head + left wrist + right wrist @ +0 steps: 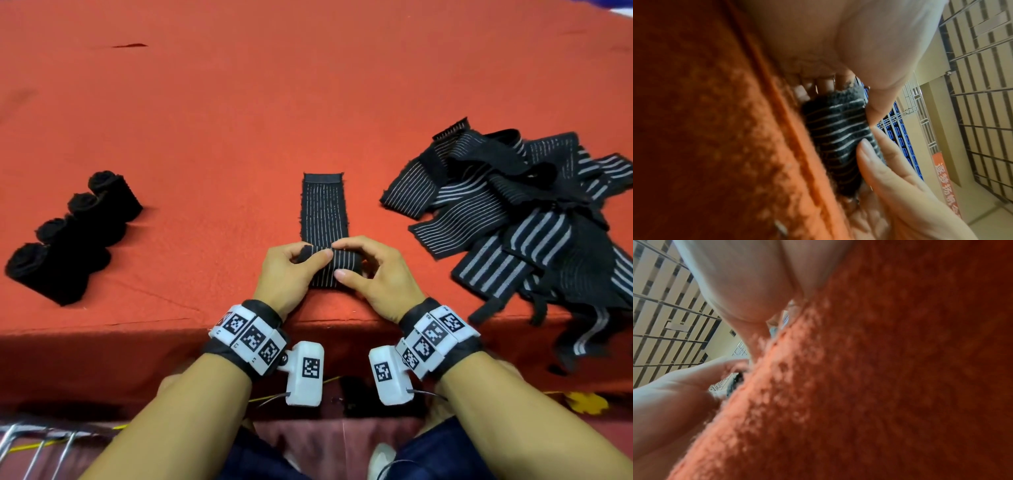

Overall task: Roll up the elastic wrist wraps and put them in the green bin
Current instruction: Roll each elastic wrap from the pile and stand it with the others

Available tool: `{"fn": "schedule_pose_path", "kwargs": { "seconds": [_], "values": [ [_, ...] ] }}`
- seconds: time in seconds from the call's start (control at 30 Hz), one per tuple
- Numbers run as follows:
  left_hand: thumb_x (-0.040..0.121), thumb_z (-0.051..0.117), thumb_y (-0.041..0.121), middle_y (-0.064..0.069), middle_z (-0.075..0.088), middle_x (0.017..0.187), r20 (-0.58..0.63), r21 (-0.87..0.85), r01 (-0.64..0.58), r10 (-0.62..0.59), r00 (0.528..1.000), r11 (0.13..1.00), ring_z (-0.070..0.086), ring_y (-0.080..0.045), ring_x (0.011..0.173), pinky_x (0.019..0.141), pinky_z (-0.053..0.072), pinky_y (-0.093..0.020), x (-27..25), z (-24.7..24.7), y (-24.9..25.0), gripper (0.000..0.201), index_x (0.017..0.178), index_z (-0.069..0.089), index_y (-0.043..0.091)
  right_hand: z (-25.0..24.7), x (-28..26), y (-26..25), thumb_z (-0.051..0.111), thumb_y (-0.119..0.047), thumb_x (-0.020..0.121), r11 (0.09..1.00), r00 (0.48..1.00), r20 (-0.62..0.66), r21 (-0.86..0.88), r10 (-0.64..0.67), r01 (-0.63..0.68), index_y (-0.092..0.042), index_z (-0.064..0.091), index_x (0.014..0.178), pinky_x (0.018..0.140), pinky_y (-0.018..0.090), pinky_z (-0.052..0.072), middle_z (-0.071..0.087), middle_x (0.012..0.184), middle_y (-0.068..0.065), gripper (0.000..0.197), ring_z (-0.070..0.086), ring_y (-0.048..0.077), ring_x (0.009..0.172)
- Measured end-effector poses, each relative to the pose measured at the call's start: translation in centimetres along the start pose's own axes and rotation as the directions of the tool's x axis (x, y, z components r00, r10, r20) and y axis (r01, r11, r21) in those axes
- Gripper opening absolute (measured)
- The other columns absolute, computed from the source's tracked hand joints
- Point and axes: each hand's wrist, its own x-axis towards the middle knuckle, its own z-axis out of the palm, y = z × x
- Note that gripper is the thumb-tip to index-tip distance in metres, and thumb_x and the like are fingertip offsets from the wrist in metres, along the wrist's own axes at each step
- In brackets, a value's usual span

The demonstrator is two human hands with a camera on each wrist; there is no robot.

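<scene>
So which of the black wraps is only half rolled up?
The wrist wrap between both hands: its near end is rolled, the rest lies flat. The four rolls are finished; the pile is loose.

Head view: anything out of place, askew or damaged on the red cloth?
Two things. Unrolled wraps at the right spill over the table's near edge, straps dangling. A dark slit mars the red cloth at far left, possibly a tear. No green bin shows.

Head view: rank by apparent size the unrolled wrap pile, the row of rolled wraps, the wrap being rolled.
1. Unrolled wrap pile, clearly largest.
2. Row of rolled wraps.
3. Wrap being rolled, smallest; both hands grip and partly hide its rolled end.
</scene>
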Motion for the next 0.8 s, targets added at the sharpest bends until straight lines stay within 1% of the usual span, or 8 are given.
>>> {"fn": "schedule_pose_path", "kwargs": {
  "seconds": [0.1,0.17,0.23,0.33,0.43,0.57,0.67,0.8],
  "values": [
    [0.078,0.077,0.04,-0.004,0.06,0.073,0.015,0.035,-0.032,0.031,0.999,0.999,0.055,-0.014,0.07,0.069,0.045,-0.034,-0.1,-0.1,-0.1,0.045,0.081,0.065,-0.004,0.1,0.0,0.1,0.076,-0.005,0.085,0.999,1.0,-0.019,-0.047,-0.002,0.002,-0.017,0.073,0.112,0.096,0.019,0.047,0.074,0.109,-0.007,0.029,0.066,0.005,0.105],
    [0.081,0.083,0.026,0.0,0.07,0.086,0.052,0.051,-0.073,0.07,0.996,0.996,0.062,-0.01,0.079,0.078,0.051,-0.029,-0.3,-0.5,0.0,0.025,0.095,0.072,0.009,0.3,0.0,0.2,0.075,-0.01,0.088,0.996,0.999,-0.039,-0.092,0.016,-0.019,-0.02,0.073,0.109,0.095,0.019,0.047,0.074,0.105,-0.01,0.023,0.067,0.003,0.101],
    [0.079,0.085,0.011,0.003,0.073,0.098,0.111,0.073,-0.13,0.122,0.986,0.989,0.066,-0.008,0.089,0.083,0.053,-0.023,-0.5,-1.1,-0.1,0.03,0.106,0.071,0.017,0.4,-0.1,0.2,0.073,-0.014,0.091,0.99,0.998,-0.044,-0.132,0.037,-0.042,-0.022,0.073,0.108,0.091,0.018,0.048,0.073,0.1,-0.015,0.019,0.066,-0.003,0.096],
    [0.082,0.08,0.002,0.01,0.072,0.087,0.12,0.069,-0.136,0.127,0.985,0.988,0.065,-0.006,0.084,0.081,0.054,-0.027,-0.6,-1.3,-0.4,0.022,0.097,0.073,0.017,0.6,0.0,0.0,0.07,-0.021,0.092,0.985,0.998,-0.021,-0.166,0.052,-0.054,-0.021,0.072,0.106,0.085,0.022,0.05,0.072,0.094,-0.015,0.014,0.064,-0.003,0.088],
    [0.085,0.078,0.005,0.008,0.072,0.08,0.067,0.049,-0.107,0.104,0.992,0.993,0.066,-0.008,0.077,0.073,0.054,-0.027,-0.5,-1.1,0.0,0.013,0.09,0.074,0.015,0.7,-0.1,-0.3,0.074,-0.02,0.087,0.987,1.0,-0.001,-0.16,0.015,-0.015,-0.023,0.067,0.118,0.086,0.02,0.048,0.069,0.105,-0.014,0.032,0.063,-0.001,0.096],
    [0.084,0.077,0.002,0.012,0.069,0.069,0.03,0.052,-0.023,0.021,0.999,0.998,0.062,0.0,0.062,0.056,0.045,-0.013,0.3,-0.9,0.6,0.013,0.092,0.075,0.012,0.5,-0.2,0.0,0.081,-0.005,0.078,0.992,0.998,0.007,-0.114,-0.056,0.056,-0.022,0.066,0.124,0.09,0.014,0.043,0.062,0.117,-0.007,0.052,0.059,0.007,0.112],
    [0.084,0.076,0.006,0.01,0.071,0.074,0.004,0.072,-0.035,0.035,0.999,0.997,0.062,-0.003,0.067,0.064,0.047,-0.02,0.2,-0.7,0.5,0.014,0.093,0.076,0.016,0.7,-0.1,0.3,0.079,-0.014,0.081,0.993,0.998,-0.016,-0.107,-0.055,0.053,-0.021,0.072,0.116,0.09,0.02,0.046,0.066,0.112,-0.008,0.037,0.063,0.009,0.106],
    [0.084,0.076,0.032,0.013,0.074,0.091,0.019,0.239,-0.137,0.136,0.991,0.961,0.067,-0.005,0.085,0.082,0.051,-0.026,-0.6,-0.7,-0.3,0.009,0.093,0.075,0.033,0.8,-0.2,0.3,0.079,-0.016,0.084,0.99,0.997,-0.072,-0.141,-0.004,-0.006,-0.023,0.075,0.11,0.08,0.02,0.048,0.073,0.101,-0.011,0.027,0.066,0.001,0.09]
  ]
}}
